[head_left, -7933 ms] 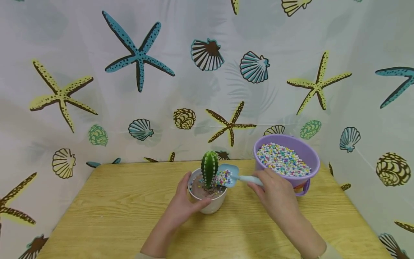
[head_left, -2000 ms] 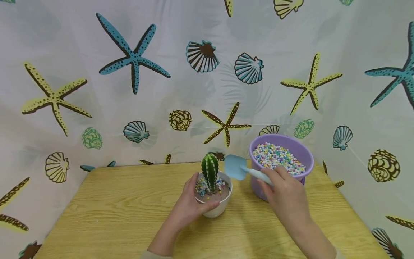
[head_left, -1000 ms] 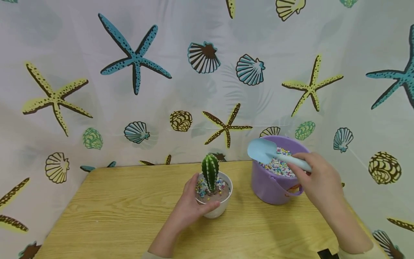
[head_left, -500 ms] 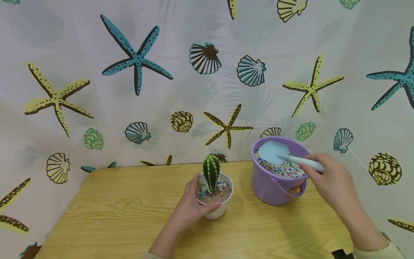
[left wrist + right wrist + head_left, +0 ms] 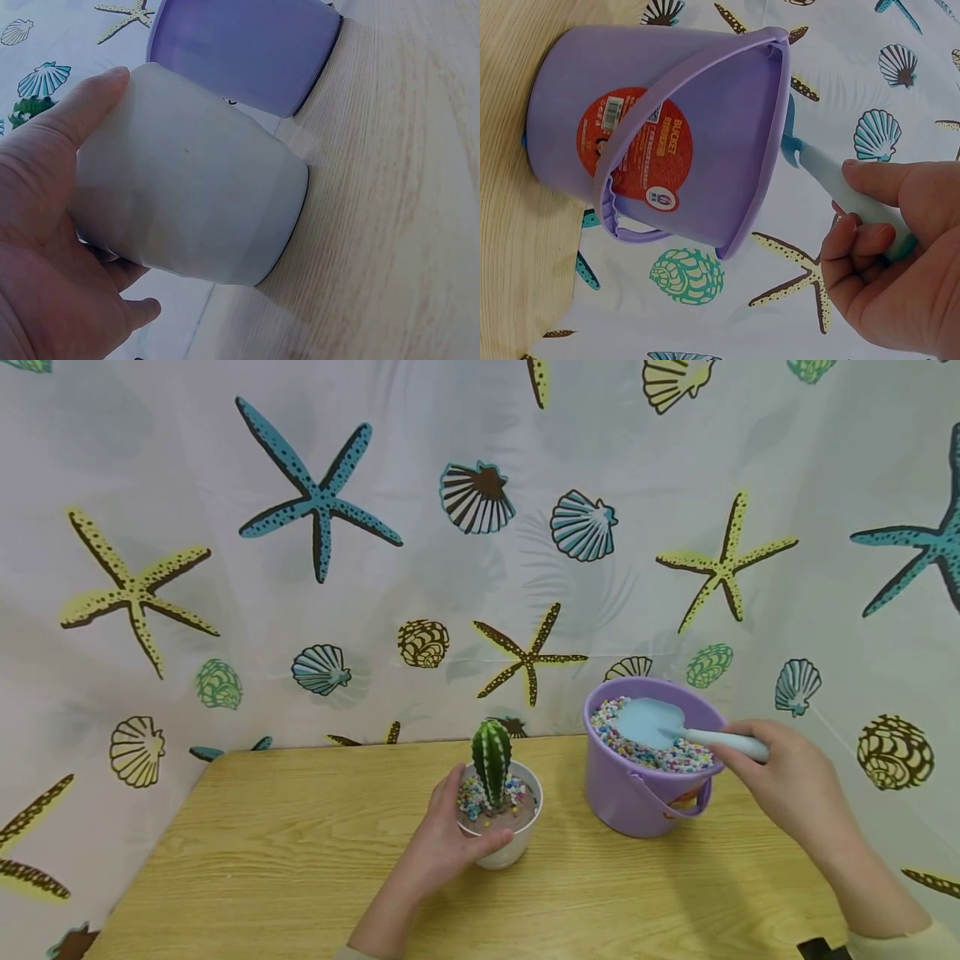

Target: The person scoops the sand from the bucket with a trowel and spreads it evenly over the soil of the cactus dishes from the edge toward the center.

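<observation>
My left hand (image 5: 442,839) grips the side of a white flower pot (image 5: 506,853), thumb at the near side and fingers at the left rim. In the pot a green cactus (image 5: 492,760) stands upright in brown soil, with colourful beads scattered around its base. The left wrist view shows the pot's base (image 5: 277,232) at the wooden surface. My right hand (image 5: 787,777) holds a light blue toy shovel (image 5: 651,723) by its handle. The shovel's blade lies over the multicoloured beads (image 5: 609,727) inside a purple bucket (image 5: 622,797).
The bucket stands right of the pot on a wooden table (image 5: 300,860), its handle (image 5: 660,90) hanging down the side with a red label (image 5: 634,150). A white curtain (image 5: 360,610) printed with starfish and shells hangs behind and at both sides.
The shovel has moved from over the pot, where it carried beads, right to the bucket's beads. More beads lie around the cactus. My left hand keeps its grip on the pot.
</observation>
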Demonstrator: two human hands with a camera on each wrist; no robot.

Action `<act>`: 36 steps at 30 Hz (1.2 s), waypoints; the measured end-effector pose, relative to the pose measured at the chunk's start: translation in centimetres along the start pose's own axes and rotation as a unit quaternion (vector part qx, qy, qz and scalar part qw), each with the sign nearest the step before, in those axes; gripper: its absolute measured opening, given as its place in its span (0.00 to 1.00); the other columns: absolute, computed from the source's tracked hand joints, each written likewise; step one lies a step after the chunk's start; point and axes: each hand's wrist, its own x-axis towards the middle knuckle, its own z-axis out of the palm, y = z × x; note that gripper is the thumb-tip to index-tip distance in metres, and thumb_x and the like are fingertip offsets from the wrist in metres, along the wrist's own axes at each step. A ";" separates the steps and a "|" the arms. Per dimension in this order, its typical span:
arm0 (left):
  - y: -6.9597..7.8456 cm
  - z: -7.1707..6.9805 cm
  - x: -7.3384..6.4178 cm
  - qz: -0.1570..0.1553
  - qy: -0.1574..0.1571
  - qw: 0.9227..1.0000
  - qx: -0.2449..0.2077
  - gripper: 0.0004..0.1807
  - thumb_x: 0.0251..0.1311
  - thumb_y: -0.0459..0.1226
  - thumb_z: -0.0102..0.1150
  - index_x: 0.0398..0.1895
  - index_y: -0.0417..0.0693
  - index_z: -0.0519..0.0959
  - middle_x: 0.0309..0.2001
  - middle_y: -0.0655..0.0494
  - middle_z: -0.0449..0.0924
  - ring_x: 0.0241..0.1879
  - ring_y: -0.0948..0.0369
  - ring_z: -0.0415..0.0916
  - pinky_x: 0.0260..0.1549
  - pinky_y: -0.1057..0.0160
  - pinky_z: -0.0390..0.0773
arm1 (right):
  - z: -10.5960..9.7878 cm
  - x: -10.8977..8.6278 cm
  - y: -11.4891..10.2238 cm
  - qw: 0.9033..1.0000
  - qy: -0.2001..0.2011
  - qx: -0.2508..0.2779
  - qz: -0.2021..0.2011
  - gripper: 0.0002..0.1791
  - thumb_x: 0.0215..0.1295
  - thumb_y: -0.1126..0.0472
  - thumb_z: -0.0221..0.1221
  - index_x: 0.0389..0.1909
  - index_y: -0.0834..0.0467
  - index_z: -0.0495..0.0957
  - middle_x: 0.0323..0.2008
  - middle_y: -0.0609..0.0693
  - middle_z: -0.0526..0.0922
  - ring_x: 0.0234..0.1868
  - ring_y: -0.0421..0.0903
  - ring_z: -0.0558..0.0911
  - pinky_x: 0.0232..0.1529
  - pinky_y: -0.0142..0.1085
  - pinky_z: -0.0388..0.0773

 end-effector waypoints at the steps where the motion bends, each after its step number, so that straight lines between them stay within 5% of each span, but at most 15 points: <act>1: 0.0 0.0 0.0 0.001 0.000 1.000 0.000 0.71 0.56 0.62 0.84 0.91 0.46 0.49 0.85 0.35 0.53 0.79 0.34 0.63 0.73 0.30 0.67 | -0.1 0.0 0.1 1.000 -0.005 -0.001 0.002 0.22 0.81 0.49 0.67 0.59 0.64 0.86 0.47 0.60 0.89 0.33 0.51 0.77 0.28 0.40 0.73; 19: 0.0 0.0 0.1 0.001 0.001 1.000 -0.001 0.71 0.56 0.62 0.84 0.91 0.45 0.49 0.85 0.35 0.54 0.78 0.33 0.64 0.73 0.30 0.68 | -1.6 0.4 1.4 0.998 -0.053 -0.018 0.019 0.22 0.82 0.42 0.64 0.55 0.57 0.87 0.29 0.48 0.80 0.26 0.48 0.71 0.25 0.41 0.68; 29: 0.0 0.1 0.1 0.002 0.001 1.000 -0.002 0.70 0.56 0.60 0.84 0.91 0.45 0.49 0.85 0.33 0.53 0.79 0.32 0.62 0.73 0.30 0.67 | -2.3 1.0 2.0 0.995 -0.096 -0.023 0.027 0.22 0.82 0.41 0.64 0.54 0.57 0.88 0.34 0.49 0.81 0.29 0.48 0.72 0.28 0.42 0.68; 36: -0.1 0.0 0.2 0.009 0.002 1.000 -0.005 0.70 0.57 0.59 0.85 0.91 0.44 0.49 0.85 0.33 0.53 0.79 0.32 0.61 0.74 0.30 0.65 | -2.8 1.2 2.2 0.990 -0.134 -0.004 0.047 0.25 0.82 0.41 0.63 0.58 0.60 0.86 0.26 0.49 0.79 0.24 0.48 0.78 0.22 0.41 0.71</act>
